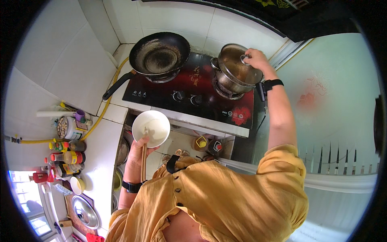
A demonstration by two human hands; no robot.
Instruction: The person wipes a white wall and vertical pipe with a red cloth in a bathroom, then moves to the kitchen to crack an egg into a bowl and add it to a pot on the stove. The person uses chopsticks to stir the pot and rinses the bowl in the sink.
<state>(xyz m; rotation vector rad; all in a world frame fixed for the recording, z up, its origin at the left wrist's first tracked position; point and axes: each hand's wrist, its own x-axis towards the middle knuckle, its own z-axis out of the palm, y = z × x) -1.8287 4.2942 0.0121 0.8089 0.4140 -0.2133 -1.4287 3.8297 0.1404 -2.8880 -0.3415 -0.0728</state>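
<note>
My left hand holds a white bowl at its near rim, together with a pair of wooden chopsticks. Some pale white matter lies in the bowl. My right hand grips the knob of a glass lid, which sits tilted on a steel pot. The pot stands on the right burner of a black and red gas hob. What is in the pot is not clear through the glass. On the left burner rests a black wok, its handle pointing towards the lower left.
A yellow gas hose runs along the left counter. Several sauce bottles, a yellow bowl and a steel lid are there too. Two bottles stand under the hob. A frosted glass panel is at the right.
</note>
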